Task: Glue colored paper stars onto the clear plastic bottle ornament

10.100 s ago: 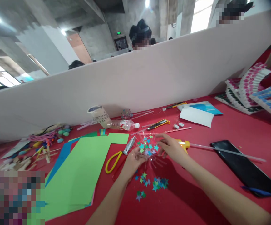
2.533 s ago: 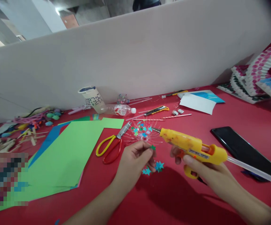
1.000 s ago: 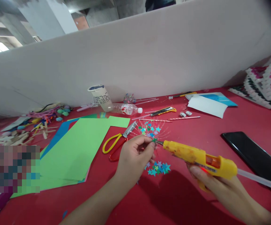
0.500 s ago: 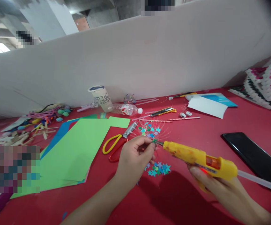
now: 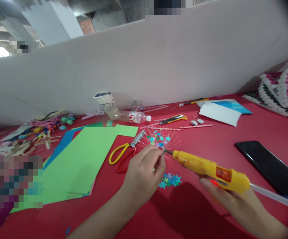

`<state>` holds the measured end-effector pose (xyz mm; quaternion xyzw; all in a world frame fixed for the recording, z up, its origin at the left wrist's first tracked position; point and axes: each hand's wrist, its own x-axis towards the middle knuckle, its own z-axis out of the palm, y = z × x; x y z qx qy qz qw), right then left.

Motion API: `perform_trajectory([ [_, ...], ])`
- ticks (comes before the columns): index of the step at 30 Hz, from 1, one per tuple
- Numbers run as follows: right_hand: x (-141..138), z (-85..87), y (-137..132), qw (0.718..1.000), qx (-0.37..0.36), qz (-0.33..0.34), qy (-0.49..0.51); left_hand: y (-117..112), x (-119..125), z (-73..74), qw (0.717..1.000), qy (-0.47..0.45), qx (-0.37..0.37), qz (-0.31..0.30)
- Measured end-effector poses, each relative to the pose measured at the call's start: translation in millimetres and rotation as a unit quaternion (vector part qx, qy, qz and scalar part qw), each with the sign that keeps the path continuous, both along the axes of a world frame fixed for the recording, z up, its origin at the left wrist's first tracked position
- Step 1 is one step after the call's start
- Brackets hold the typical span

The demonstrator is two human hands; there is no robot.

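My right hand (image 5: 225,196) is wrapped round a yellow hot glue gun (image 5: 208,169), a clear glue stick (image 5: 274,196) trailing from its back end. The gun's metal nozzle (image 5: 168,152) points left and meets the fingertips of my left hand (image 5: 144,172). Those fingers are closed in a pinch on a small green star (image 5: 164,151), mostly hidden and seen nearly edge-on. Just beyond the pinch lie colourful stars (image 5: 161,137) among clear plastic strips. Below the gun is a second pile of stars (image 5: 171,181), partly covered by my left hand.
Scissors (image 5: 125,154) with yellow and red handles lie left of my left hand, beside green paper sheets (image 5: 84,156). Behind are a plastic bottle (image 5: 134,117), a paper cup (image 5: 106,104) and a box cutter (image 5: 174,119). A black phone (image 5: 268,166) lies at right.
My left hand has turned, so the green star shows edge-on instead of flat. The glue gun has shifted slightly left, its nozzle still at the star.
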<state>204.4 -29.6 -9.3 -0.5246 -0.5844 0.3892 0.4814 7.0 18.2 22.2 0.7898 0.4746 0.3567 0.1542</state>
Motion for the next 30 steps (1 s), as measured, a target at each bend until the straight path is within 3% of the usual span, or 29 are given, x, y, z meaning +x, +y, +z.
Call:
perform_trajectory([
  [2, 5.2, -2.8, 0.8, 1.0, -0.023, -0.016, 0.009, -1.7, 0.2, 2.1, 1.0, -0.002, 0.0, -0.005],
  [5, 15.7, -3.8, 5.5, 0.992, -0.097, -0.062, 0.054, -1.2, 1.6, 8.2, 0.981, -0.11, -0.161, 0.001],
  [8, 25.9, -0.4, 16.7, 0.988, -0.101, -0.047, 0.105, 2.5, 2.8, 11.9, 0.909, -0.241, -0.338, -0.016],
  [12, 36.8, -0.3, 37.0, 0.984, -0.104, -0.076, 0.122, 3.1, 5.3, 7.5, 0.838, -0.314, -0.441, -0.069],
  [16, 50.0, -13.4, 55.6, 0.986, -0.133, -0.06, -0.08, -5.6, 10.9, -2.5, 0.801, -0.316, -0.499, -0.103],
  [18, 56.0, -21.7, 61.6, 0.953, -0.095, -0.043, -0.286, -10.7, 13.0, -6.9, 0.791, -0.312, -0.517, -0.102],
  [20, 59.2, -28.5, 64.7, 0.908, -0.064, -0.03, -0.413, -14.2, 13.5, -10.3, 0.784, -0.303, -0.533, -0.097],
  [26, 53.9, -32.9, 65.0, 0.854, -0.075, -0.038, -0.514, -13.6, 8.3, -14.3, 0.758, -0.305, -0.57, -0.093],
  [30, 44.8, -18.2, 58.5, 0.819, -0.09, -0.074, -0.562, -11.4, 5.3, -13.4, 0.748, -0.322, -0.574, -0.087],
])
